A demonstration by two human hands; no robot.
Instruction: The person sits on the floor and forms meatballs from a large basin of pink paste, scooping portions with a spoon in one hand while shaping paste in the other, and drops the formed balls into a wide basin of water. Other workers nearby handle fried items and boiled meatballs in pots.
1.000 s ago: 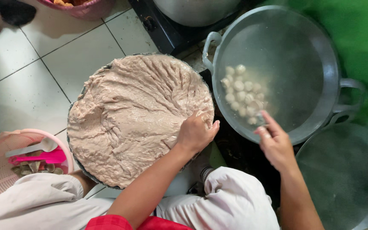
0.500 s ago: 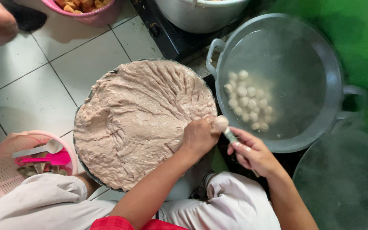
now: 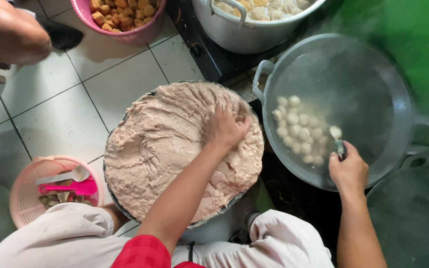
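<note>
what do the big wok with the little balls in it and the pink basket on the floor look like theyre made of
The wok looks like dull grey metal, probably aluminium: matte sheen, thin rim, riveted loop handle. The pink basket looks like moulded plastic: uniform colour and a fine perforated mesh wall.

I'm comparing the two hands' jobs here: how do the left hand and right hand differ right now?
The left hand presses bare into the pinkish paste in the wide basin; the right hand grips a spoon over the water-filled wok. The left hand lies on paste, the right hand stays above the floating balls. Both reach forward.
</note>
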